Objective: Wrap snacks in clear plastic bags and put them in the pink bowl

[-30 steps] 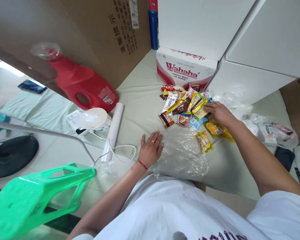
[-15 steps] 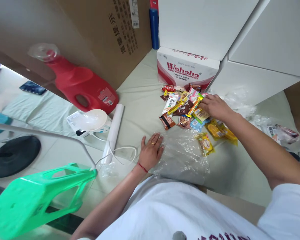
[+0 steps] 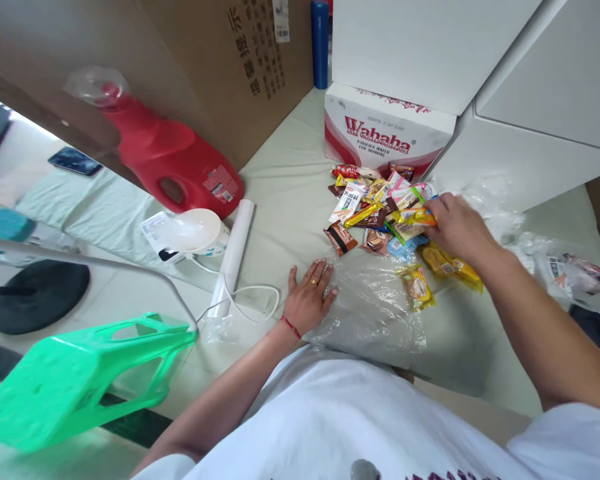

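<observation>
My left hand [image 3: 310, 297] lies flat with fingers apart, on the left edge of a clear plastic bag [image 3: 367, 317] spread on the cloth. My right hand [image 3: 457, 227] pinches a small yellow-and-orange snack packet [image 3: 416, 217] above the right side of a heap of wrapped snacks [image 3: 349, 202]. Its fingertips are partly hidden behind the hand. Under that hand lie several yellow snack packets [image 3: 439, 260]. Another yellow packet [image 3: 418, 287] rests by itself at the bag's right edge. A brown packet [image 3: 340, 237] is at the heap's near left.
A Wahaha water carton [image 3: 380, 137] stands behind the heap, against white cabinets [image 3: 430, 53]. On the left are a red jug [image 3: 180, 160], a white cup [image 3: 210, 230], a white roll [image 3: 234, 257] with a cable and a green stool [image 3: 75, 373]. Crumpled clear plastic [image 3: 500, 200] lies right.
My right hand has shifted slightly right and now lifts a yellow-and-orange packet off the heap. My left hand stays flat on the bag. The whole view has shifted a little.
</observation>
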{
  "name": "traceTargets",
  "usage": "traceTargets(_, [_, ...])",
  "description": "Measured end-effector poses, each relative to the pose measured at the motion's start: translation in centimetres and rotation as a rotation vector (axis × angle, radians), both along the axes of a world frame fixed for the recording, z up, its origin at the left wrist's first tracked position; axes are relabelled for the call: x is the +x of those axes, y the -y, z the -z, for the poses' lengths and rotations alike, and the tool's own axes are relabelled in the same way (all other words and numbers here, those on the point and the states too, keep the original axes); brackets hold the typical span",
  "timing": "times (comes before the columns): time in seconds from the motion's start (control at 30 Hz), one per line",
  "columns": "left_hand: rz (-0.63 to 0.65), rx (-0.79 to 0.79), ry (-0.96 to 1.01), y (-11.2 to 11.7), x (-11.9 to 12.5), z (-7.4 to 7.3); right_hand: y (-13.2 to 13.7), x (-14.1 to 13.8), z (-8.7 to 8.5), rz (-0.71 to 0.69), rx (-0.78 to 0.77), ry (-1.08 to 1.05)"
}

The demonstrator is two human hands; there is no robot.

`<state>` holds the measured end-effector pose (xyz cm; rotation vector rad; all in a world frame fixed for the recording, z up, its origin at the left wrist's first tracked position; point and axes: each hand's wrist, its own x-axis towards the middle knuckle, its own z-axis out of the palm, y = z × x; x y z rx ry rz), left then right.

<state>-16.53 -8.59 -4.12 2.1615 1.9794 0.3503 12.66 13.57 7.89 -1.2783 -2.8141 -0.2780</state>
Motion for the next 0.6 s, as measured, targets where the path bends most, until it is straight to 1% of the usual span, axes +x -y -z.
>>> traceTargets(0.03, [0.002,0.002,-0.006,0.0,0.0,0.0,2.6,-0.8,-0.1,0.009,-0.089,-0.008])
traceTargets(0.07, [0.004,0.003,-0.011,0.0,0.1,0.0,5.3,-1.8,0.1,-0.027,-0.195,0.003])
traceTargets(0.1, [0.007,0.005,-0.017,0.0,0.1,0.1,8.0,-3.2,0.7,-0.064,-0.271,0.024])
traceTargets(0.17, [0.01,0.006,-0.026,0.0,0.1,0.1,12.7,-5.9,2.8,-0.076,-0.308,0.062])
traceTargets(0.23, [0.01,0.008,-0.033,0.1,0.1,0.2,15.9,-7.9,5.2,-0.027,-0.299,0.073])
traceTargets(0.3, [0.007,0.012,-0.036,0.1,0.1,0.2,17.3,-8.7,6.7,0.01,-0.311,0.056])
traceTargets(0.33, [0.006,0.016,-0.035,0.1,0.1,0.2,17.4,-8.7,6.9,0.002,-0.335,0.045])
traceTargets(0.37, [0.005,0.019,-0.034,0.1,0.1,0.3,17.1,-8.6,6.6,-0.024,-0.373,0.036])
traceTargets(0.43, [0.008,0.025,-0.028,0.1,0.1,0.3,15.0,-8.4,5.2,-0.091,-0.441,0.02])
traceTargets(0.47, [0.009,0.029,-0.023,0.1,0.1,0.3,13.4,-8.5,4.4,-0.1,-0.437,0.006])
traceTargets(0.5, [0.009,0.031,-0.019,0.1,0.0,0.3,11.4,-8.9,3.6,-0.089,-0.405,-0.012])
traceTargets(0.53, [0.009,0.032,-0.015,0.1,0.0,0.3,9.1,-9.5,3.0,-0.042,-0.314,-0.037])
traceTargets(0.57, [0.008,0.031,-0.01,0.1,0.0,0.3,6.7,-10.2,2.8,0.0,-0.206,-0.059])
traceTargets(0.6, [0.008,0.029,-0.006,0.1,0.0,0.3,4.3,-11.0,2.8,0.006,-0.133,-0.06])
